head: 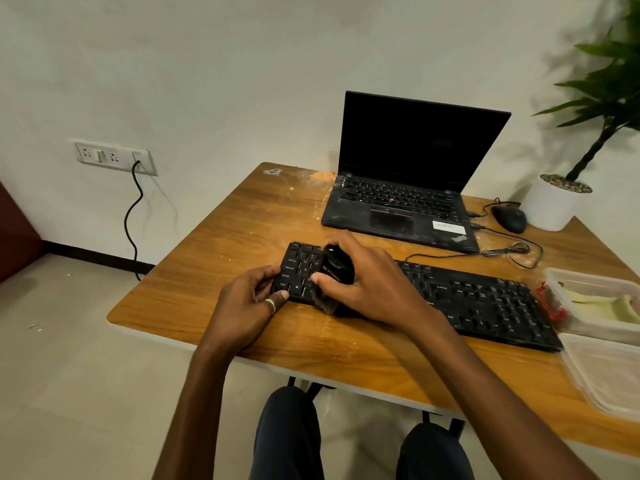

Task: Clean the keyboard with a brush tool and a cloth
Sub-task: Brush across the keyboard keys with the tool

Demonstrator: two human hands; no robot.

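A long black keyboard [478, 303] lies across the wooden table [242, 230], angled from upper left to lower right. My left hand [247, 303] pinches the keyboard's left end, thumb on its front edge. My right hand [370, 282] is wrapped around a black brush tool [337, 266] over the left block of keys. The brush's dark bristles [325, 304] point down at the keyboard's front edge. A pale cloth [602, 303] lies folded in an open plastic box at the right.
An open black laptop [408, 202] stands behind the keyboard, a wired mouse [509, 218] and a white plant pot [554, 206] to its right. Two clear plastic containers [602, 372] sit at the table's right edge. Pale dust marks the table's far corner [311, 178].
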